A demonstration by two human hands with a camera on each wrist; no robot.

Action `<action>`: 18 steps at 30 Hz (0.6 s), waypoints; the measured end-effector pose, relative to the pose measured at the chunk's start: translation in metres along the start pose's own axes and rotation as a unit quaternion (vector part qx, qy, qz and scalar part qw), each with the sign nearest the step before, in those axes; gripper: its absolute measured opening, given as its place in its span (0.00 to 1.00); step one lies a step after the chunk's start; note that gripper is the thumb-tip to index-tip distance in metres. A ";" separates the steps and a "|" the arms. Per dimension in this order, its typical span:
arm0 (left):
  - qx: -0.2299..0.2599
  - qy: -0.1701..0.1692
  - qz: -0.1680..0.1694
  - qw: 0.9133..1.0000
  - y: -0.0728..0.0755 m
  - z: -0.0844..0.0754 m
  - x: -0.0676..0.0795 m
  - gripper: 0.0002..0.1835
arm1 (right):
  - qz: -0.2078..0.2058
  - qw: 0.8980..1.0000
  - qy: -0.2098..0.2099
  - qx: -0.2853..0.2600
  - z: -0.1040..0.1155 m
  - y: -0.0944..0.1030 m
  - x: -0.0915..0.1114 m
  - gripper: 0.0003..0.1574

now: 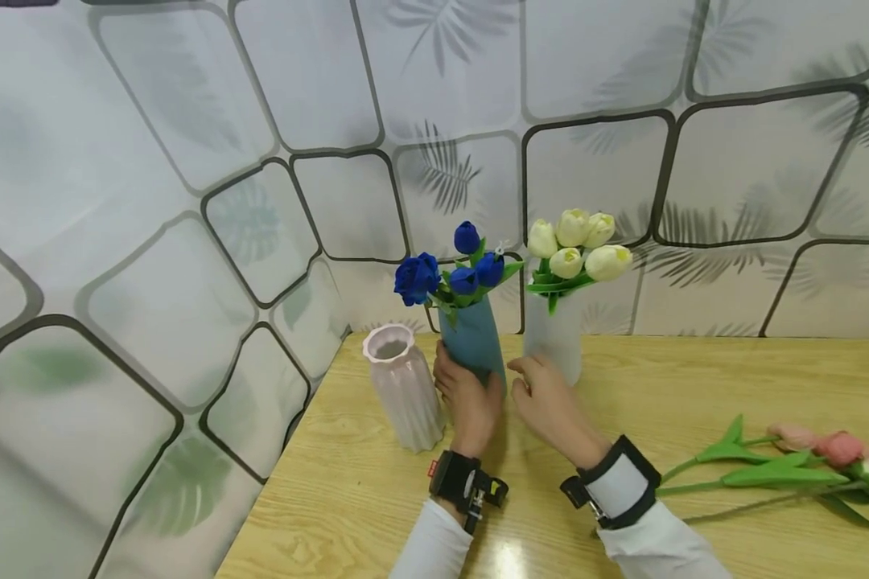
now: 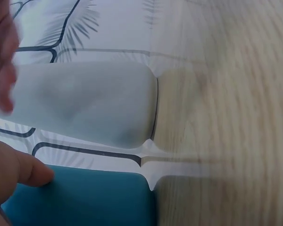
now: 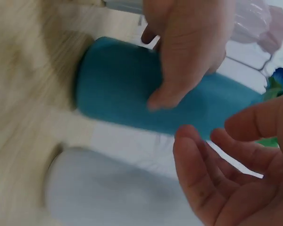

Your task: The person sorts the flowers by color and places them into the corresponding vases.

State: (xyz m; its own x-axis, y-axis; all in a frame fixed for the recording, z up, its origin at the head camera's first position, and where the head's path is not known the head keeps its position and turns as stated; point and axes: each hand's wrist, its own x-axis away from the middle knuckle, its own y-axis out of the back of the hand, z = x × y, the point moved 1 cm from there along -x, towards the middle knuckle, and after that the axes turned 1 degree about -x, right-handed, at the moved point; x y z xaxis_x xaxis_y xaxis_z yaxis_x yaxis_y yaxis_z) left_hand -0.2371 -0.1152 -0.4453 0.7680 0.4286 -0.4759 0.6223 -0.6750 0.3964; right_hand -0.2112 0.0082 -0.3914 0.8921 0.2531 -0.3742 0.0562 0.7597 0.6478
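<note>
My left hand point(image 1: 471, 402) grips the lower part of a blue vase point(image 1: 471, 338), its thumb lying on the near side in the right wrist view. Blue flowers point(image 1: 463, 277), one of them a fuller rose-like bloom, stand in that vase. My right hand point(image 1: 553, 402) is between the blue vase and a white vase point(image 1: 553, 334), fingers loosely bent around nothing. Whether it touches either vase I cannot tell. White tulips point(image 1: 572, 245) with green leaves fill the white vase. In the left wrist view the thumb presses the blue vase point(image 2: 99, 200) near its base.
A pale pink fluted vase point(image 1: 405, 394), with no flowers in it, stands left of the blue one. Pink tulips point(image 1: 833, 450) lie on the wooden table point(image 1: 319, 515) at the right. Behind the vases hangs a patterned backdrop point(image 1: 586, 177).
</note>
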 end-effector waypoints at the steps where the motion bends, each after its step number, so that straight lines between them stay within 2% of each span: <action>1: 0.005 0.003 0.001 1.000 0.000 -0.001 0.000 0.50 | -0.002 1.000 -0.003 0.012 -0.004 0.003 0.005 0.16; 6: 0.015 0.017 0.001 1.000 0.000 -0.003 0.000 0.50 | -0.008 0.996 -0.044 0.082 -0.031 0.020 0.033 0.12; 9: 0.010 0.021 -0.001 1.000 -0.001 -0.002 0.000 0.50 | 0.007 0.991 -0.070 0.115 -0.050 0.029 0.046 0.10; 12: 0.007 0.020 -0.004 1.000 -0.002 -0.002 -0.001 0.50 | 0.020 0.987 -0.078 0.143 -0.067 0.037 0.056 0.09; 18: 0.035 0.009 -0.013 0.999 -0.001 -0.002 0.001 0.48 | 0.037 0.980 -0.083 0.175 -0.091 0.056 0.066 0.08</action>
State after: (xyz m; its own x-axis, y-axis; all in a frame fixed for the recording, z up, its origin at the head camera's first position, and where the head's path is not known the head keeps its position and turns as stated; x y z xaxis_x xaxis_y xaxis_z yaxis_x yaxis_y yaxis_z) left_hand -0.2370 -0.1131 -0.4443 0.7546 0.4575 -0.4704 0.6309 -0.7030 0.3283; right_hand -0.1898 0.1218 -0.4397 0.9589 0.1768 -0.2221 0.1120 0.4835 0.8681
